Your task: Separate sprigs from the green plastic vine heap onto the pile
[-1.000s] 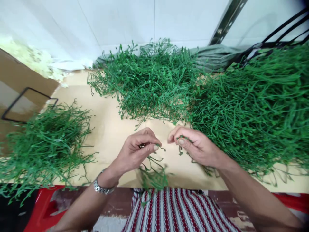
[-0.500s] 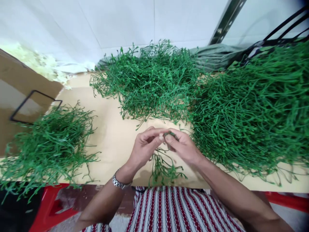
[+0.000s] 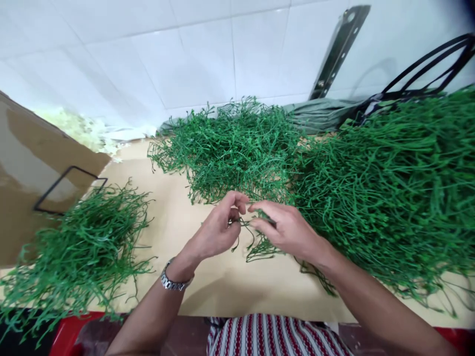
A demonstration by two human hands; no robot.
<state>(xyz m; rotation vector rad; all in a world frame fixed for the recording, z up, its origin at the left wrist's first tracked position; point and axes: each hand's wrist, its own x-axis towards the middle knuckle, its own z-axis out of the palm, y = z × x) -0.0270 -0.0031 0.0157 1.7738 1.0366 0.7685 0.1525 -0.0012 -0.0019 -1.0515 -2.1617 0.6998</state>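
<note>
My left hand (image 3: pixel 218 228), with a metal watch on its wrist, pinches a green plastic sprig (image 3: pixel 256 244) above the tan cardboard sheet (image 3: pixel 174 212). My right hand (image 3: pixel 287 228) meets it fingertip to fingertip and pinches the same sprig, whose thin stems hang down between the hands. A big heap of long green stems (image 3: pixel 389 188) lies right beside my right hand. A second pile of branched green sprigs (image 3: pixel 233 146) sits just beyond both hands. A third green pile (image 3: pixel 81 244) lies at the left.
A white tiled wall (image 3: pixel 208 54) rises behind the piles. A brown cardboard box (image 3: pixel 33 168) with a black wire frame stands at the left, pale shreds behind it. A grey-green bag (image 3: pixel 322 111) and black handles lie at the back right. Red plastic shows at the lower edge.
My hands came together from slightly apart and now pinch one sprig, a little farther from me. The view has tilted up, showing more wall.
</note>
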